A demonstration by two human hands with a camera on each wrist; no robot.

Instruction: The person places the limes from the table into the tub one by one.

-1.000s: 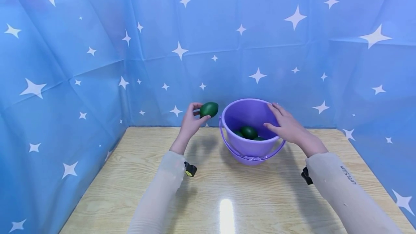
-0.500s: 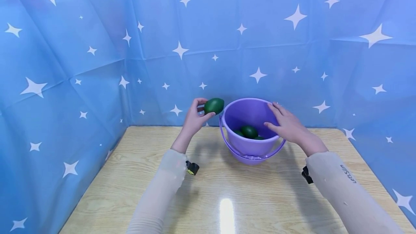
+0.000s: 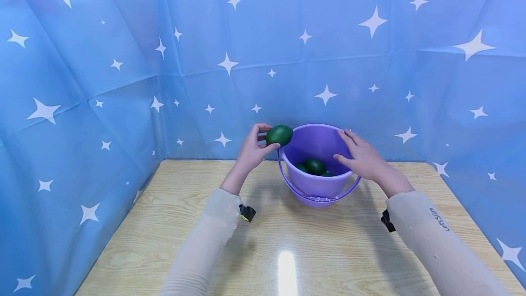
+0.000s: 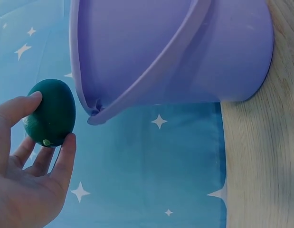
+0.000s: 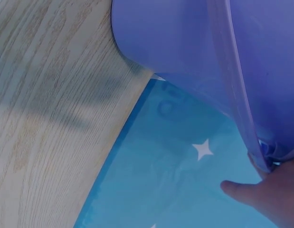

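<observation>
My left hand (image 3: 255, 150) pinches a smooth, dark green avocado (image 3: 279, 135) between thumb and fingers. It is at the left rim of a purple bucket (image 3: 314, 186) and overlaps that rim in the head view. The left wrist view shows a pale stem spot on the avocado (image 4: 51, 114), just outside the bucket's mouth. Across from it, my right hand (image 3: 365, 159) rests at the right rim, fingers extended and thumb apart. Inside the bucket lie several dark green avocados (image 3: 315, 166), partly hidden by the front wall.
The bucket's purple handle (image 3: 320, 199) hangs down in front. It stands toward the back of a wood-grain table (image 3: 197, 223). Behind and at the sides hangs a blue curtain (image 3: 271, 35) with white stars.
My left hand has moved right with the avocado, from beside the bucket to its left rim. The right hand and the bucket have stayed in place.
</observation>
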